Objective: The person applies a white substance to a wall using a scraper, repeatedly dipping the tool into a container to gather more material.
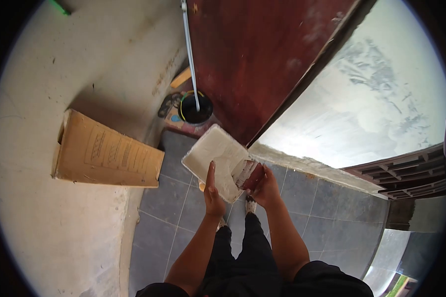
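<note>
A pale rectangular tray (199, 151) with white paste in it is in front of me, above the tiled floor. My left hand (213, 198) is at the tray's near left side, fingers stretched out and pointing away from me over the paste. In my right hand (266, 189) is a flat, reddish-brown scraper (251, 177), gripped at its right side. White paste coats the scraper's left part, which overlaps the tray's right side in this view.
A cardboard box (109, 152) leans by the left wall. Ahead, a black bucket (195, 110) with a long pale pole (189, 47) in it stands by a dark red door (252, 54). A white-smeared wall (352, 104) rises at the right. My feet are on grey tiles (183, 208).
</note>
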`<state>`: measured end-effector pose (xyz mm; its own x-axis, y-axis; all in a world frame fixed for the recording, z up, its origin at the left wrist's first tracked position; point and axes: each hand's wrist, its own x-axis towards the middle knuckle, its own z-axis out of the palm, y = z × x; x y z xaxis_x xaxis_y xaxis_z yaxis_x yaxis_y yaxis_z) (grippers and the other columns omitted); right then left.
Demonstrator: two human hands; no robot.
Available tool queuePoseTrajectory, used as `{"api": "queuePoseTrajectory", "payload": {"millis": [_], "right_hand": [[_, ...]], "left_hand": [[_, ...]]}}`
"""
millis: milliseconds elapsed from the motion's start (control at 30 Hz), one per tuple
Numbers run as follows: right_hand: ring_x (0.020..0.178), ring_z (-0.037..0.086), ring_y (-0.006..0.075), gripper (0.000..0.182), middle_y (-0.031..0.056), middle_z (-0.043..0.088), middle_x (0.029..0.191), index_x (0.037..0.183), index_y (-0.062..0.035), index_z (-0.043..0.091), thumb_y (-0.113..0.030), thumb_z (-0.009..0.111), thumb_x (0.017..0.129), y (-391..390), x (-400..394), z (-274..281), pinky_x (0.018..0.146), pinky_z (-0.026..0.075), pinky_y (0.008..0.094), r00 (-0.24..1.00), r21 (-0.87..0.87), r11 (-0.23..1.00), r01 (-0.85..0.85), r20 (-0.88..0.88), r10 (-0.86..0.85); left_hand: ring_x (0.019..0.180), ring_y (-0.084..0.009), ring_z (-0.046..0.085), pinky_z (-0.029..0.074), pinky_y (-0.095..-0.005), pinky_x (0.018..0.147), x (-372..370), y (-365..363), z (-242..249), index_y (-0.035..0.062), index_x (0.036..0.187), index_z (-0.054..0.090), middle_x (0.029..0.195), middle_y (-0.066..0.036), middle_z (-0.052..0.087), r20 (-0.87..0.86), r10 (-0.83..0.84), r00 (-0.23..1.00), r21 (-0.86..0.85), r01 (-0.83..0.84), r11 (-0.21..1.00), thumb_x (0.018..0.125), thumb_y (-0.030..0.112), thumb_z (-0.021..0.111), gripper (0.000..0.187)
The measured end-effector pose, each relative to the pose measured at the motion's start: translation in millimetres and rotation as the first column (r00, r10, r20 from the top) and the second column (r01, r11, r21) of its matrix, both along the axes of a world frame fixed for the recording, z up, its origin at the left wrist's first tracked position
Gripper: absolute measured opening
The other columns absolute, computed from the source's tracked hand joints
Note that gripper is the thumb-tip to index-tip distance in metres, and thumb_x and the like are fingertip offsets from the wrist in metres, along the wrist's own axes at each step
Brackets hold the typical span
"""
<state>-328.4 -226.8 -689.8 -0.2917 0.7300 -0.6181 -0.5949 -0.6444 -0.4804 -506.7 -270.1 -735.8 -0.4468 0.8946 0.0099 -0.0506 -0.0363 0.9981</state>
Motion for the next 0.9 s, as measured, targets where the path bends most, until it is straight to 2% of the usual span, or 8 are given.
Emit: {"api": "queuePoseTrajectory", "payload": {"millis": [167,267,333,400,433,733,800,900], "right_hand": [[0.102,0.068,0.0209,0.050,0.0017,0.071,0.118,0.129,-0.0187,0.061,-0.056,0.040,0.103,10,27,98,0.066,0.052,0.0325,0.988,0.199,0.977,0.077,-0.150,-0.047],[0.106,0.068,0.0214,0.050,0.0019,0.071,0.118,0.130,-0.0187,0.060,-0.055,0.038,0.104,18,43,170,0.070,0.053,0.0321,0.971,0.226,0.951,0.211,-0.164,-0.176],[0.110,0.066,0.0223,0.051,0.0031,0.070,0.121,0.133,-0.0178,0.058,-0.054,0.036,0.105,21,60,204,0.075,0.054,0.0332,0.967,0.317,0.920,0.228,-0.185,-0.176],[0.115,0.064,0.0279,0.055,0.0085,0.064,0.132,0.139,-0.0136,0.051,-0.053,0.031,0.107,30,79,231,0.082,0.055,0.0413,0.954,0.410,0.874,0.263,-0.249,-0.170],[0.117,0.062,0.0303,0.058,0.0099,0.060,0.137,0.143,-0.0123,0.048,-0.053,0.028,0.107,33,88,244,0.082,0.056,0.0424,0.943,0.432,0.860,0.273,-0.297,-0.150],[0.117,0.062,0.0313,0.057,0.0113,0.058,0.137,0.146,-0.0134,0.044,-0.051,0.025,0.108,66,176,353,0.082,0.057,0.0407,0.911,0.609,0.703,0.368,-0.387,-0.142],[0.119,0.061,0.0309,0.056,0.0117,0.057,0.138,0.146,-0.0118,0.044,-0.049,0.026,0.108,76,207,396,0.087,0.057,0.0427,0.912,0.649,0.656,0.386,-0.375,-0.165],[0.121,0.061,0.0297,0.056,0.0124,0.057,0.139,0.144,-0.0093,0.045,-0.048,0.027,0.109,87,263,469,0.088,0.059,0.0426,0.900,0.755,0.490,0.435,-0.380,-0.214]], "left_hand": [[0.151,-0.0331,0.029,0.021,-0.0466,0.123,31,48,119,-0.0029,0.156,0.029,0.161,-0.021,0.034,-0.142,-0.082,0.986,0.306,0.123,0.944,0.096,0.078,0.022,0.100],[0.151,-0.0338,0.029,0.021,-0.0470,0.123,59,76,190,-0.0032,0.156,0.029,0.161,-0.022,0.033,-0.221,-0.115,0.969,0.437,0.204,0.876,0.096,0.077,0.024,0.100],[0.151,-0.0342,0.029,0.021,-0.0473,0.123,77,89,231,-0.0034,0.155,0.029,0.160,-0.022,0.033,-0.271,-0.120,0.955,0.510,0.248,0.824,0.096,0.077,0.024,0.100],[0.151,-0.0347,0.029,0.021,-0.0475,0.123,98,99,269,-0.0036,0.155,0.029,0.160,-0.022,0.033,-0.323,-0.112,0.940,0.576,0.289,0.765,0.096,0.077,0.025,0.100],[0.151,-0.0349,0.029,0.021,-0.0476,0.123,113,105,289,-0.0037,0.155,0.029,0.160,-0.022,0.033,-0.349,-0.101,0.932,0.606,0.306,0.734,0.097,0.076,0.026,0.099],[0.151,-0.0369,0.029,0.022,-0.0488,0.123,200,159,390,-0.0045,0.155,0.028,0.160,-0.024,0.033,-0.509,0.019,0.860,0.806,0.469,0.361,0.097,0.075,0.029,0.099],[0.151,-0.0373,0.029,0.022,-0.0490,0.123,228,173,415,-0.0047,0.155,0.028,0.160,-0.024,0.033,-0.530,0.065,0.845,0.816,0.488,0.310,0.097,0.075,0.030,0.099],[0.151,-0.0380,0.029,0.023,-0.0494,0.123,282,200,480,-0.0050,0.155,0.028,0.160,-0.024,0.033,-0.565,0.137,0.813,0.816,0.527,0.237,0.097,0.074,0.031,0.098]]}}
